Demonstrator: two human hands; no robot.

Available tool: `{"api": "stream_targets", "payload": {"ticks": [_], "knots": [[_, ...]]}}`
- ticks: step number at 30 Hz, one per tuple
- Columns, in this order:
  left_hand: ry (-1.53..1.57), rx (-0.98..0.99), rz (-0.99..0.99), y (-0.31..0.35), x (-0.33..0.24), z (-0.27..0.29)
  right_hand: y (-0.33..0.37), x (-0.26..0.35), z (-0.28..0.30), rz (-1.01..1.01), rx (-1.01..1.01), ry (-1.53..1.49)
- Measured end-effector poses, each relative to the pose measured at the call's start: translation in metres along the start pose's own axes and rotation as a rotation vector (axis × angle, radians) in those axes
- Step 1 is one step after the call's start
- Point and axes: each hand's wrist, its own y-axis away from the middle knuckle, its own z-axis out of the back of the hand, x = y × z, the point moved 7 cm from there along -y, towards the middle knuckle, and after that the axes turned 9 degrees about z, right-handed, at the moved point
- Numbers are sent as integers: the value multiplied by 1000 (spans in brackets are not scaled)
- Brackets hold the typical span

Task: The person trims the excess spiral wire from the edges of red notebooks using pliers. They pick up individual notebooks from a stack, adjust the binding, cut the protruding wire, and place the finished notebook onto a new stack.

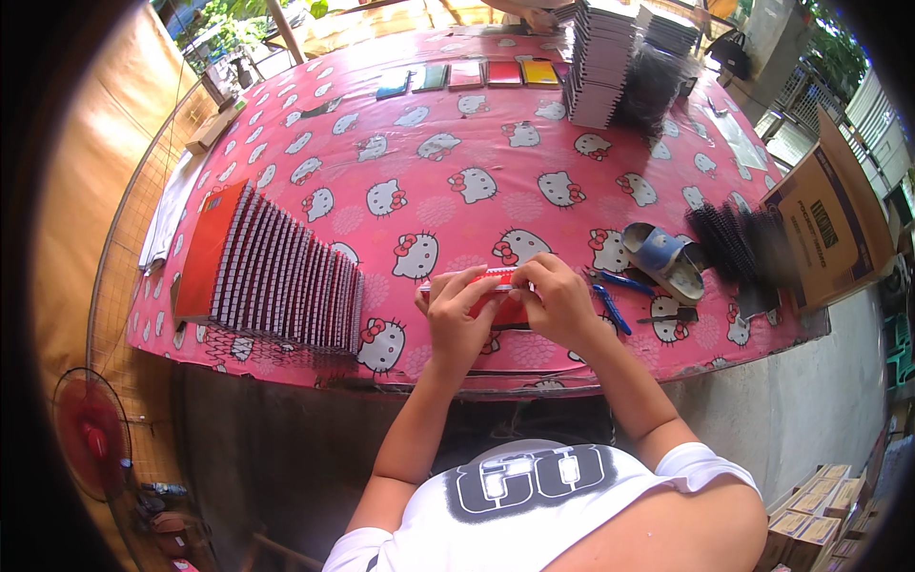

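Observation:
Close to the table's near edge, a small red notebook [512,313] with a white punched edge is held between both my hands. My left hand [456,313] grips its left end, fingers curled over the edge. The fingers of my right hand [558,297] pinch the same edge at the right end. Whether a coil runs through the holes is too small to tell. Right of my right hand lie two blue pens [613,310] and a blue slipper [664,262]. To the left, a long row of red-covered spiral notebooks [286,272] stands packed together.
Black binding coils [732,243] lie beside an open cardboard box [824,229] at the right. Tall notebook stacks [600,81] rise at the back, near a row of coloured notebooks [465,75]. Another person's hand [538,18] shows at the far edge. A fan [92,434] stands lower left.

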Motion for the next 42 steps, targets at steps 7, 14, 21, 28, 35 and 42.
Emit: {"api": "stream_targets", "payload": {"ticks": [7, 14, 21, 28, 35, 42], "knots": [[14, 68, 4, -1, -3, -3, 15, -7, 0, -157, 31, 213], [97, 143, 40, 2, 12, 1, 105, -127, 173, -629, 207, 848], [39, 120, -14, 5, 14, 2, 61, -121, 154, -305, -72, 572], [58, 102, 19, 0, 7, 1, 0, -103, 33, -173, 156, -226], [50, 129, 46, 4, 15, -1, -4, -82, 22, -118, 248, -410], [111, 83, 102, -2, 18, 6, 0, -93, 7, -286, 310, -671]]}}
